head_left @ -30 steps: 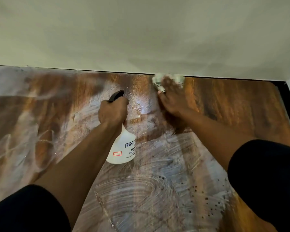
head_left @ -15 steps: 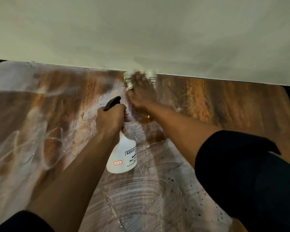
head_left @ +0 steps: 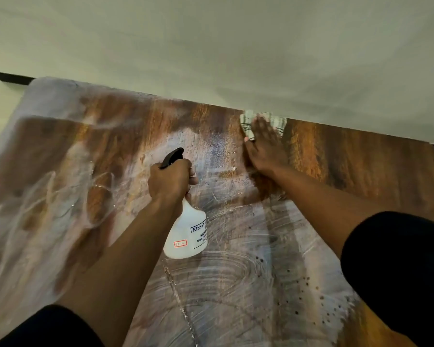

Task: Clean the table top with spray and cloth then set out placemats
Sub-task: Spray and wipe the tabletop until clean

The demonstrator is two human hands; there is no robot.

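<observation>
At table's far edge right hand [head_left: 264, 146] presses cloth [head_left: 277, 121] flat; left hand [head_left: 169, 180] grips spray bottle [head_left: 188, 234].

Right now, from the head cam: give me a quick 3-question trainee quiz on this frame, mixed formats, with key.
1. True or false: the left hand grips the spray bottle by its neck, near the trigger.
2. Multiple choice: the cloth lies A) near the table's front edge, B) at the table's far edge by the wall, C) draped over the bottle.
3. Fill in: the right hand presses the cloth with fingers that are ____ (flat or curled).

Key: 1 true; 2 B; 3 flat. The table top shows white wipe smears on its near and left parts.
</observation>
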